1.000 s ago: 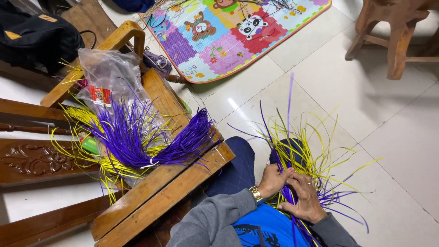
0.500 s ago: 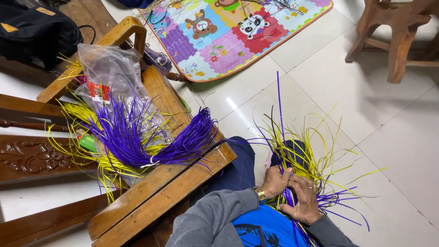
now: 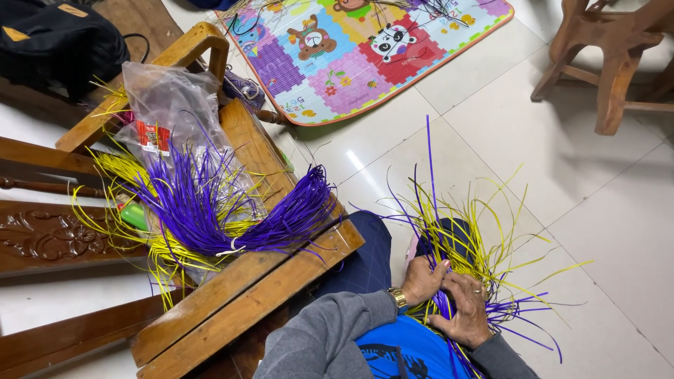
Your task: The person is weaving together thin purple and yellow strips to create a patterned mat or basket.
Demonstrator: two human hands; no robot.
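Head view, looking down from above. Compared with half a second earlier, the hands and the work sit slightly lower right in the frame, and one long purple strand still stands straight up from the weave.

At the lower centre, the left hand [image 3: 421, 279], with a gold wristwatch [image 3: 398, 299] at the cuff of a grey sleeve, curls closed around the edge of a half-woven piece of thin plastic strips [image 3: 463, 253]. The right hand [image 3: 467, 309], wearing a ring, presses fingers-down on the same weave, pinching purple strands. The strips are narrow, flat and glossy, yellow and purple, fanning outward like loose straw over the person's lap and the white floor tiles [image 3: 597, 210].

At the left, a bundle of purple strips [image 3: 210, 210], tied at its middle, lies on a wooden chair [image 3: 253, 295] of smooth varnished slats, beside a crinkled clear plastic bag [image 3: 168, 105]. A colourful padded play mat [image 3: 372, 49] lies at the upper centre, a wooden stool [image 3: 611, 56] at the upper right.
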